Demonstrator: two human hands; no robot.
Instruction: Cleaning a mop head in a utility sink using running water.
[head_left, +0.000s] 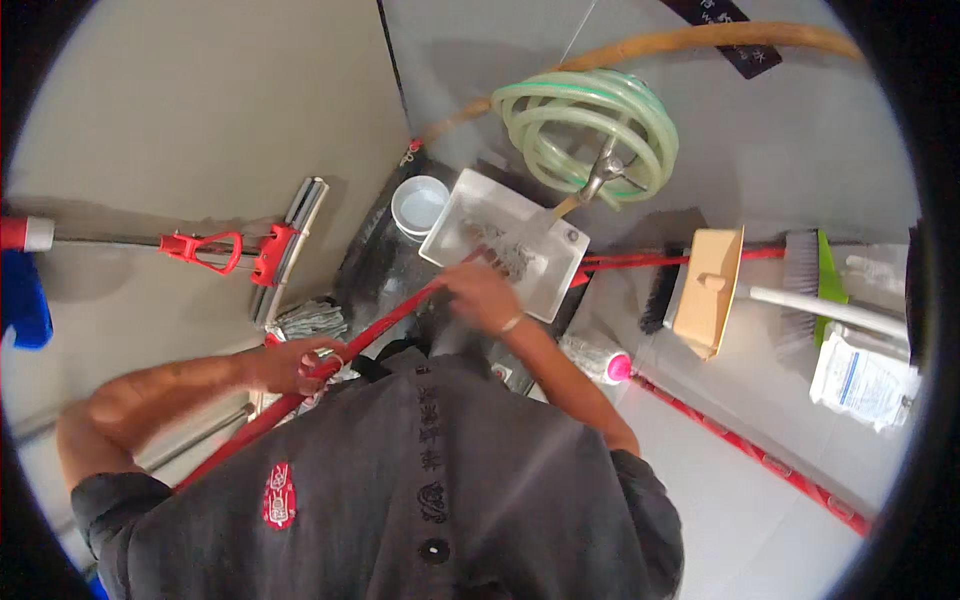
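A red pole runs slantwise across my front, and both hands are on it. Around its upper part closes my left hand. My right hand, blurred, grips farther down, near the front rim of a white basin. The pole's lower end reaches into this basin, where grey strands, apparently a mop head, lie in the water. From a metal tap water runs into the basin. Splashing partly hides the strands.
Coiled green hose hangs around the tap. White bowls stand left of the basin. A red sponge mop is along the left wall. On the right are a beige dustpan, a brush and a pink-capped mop.
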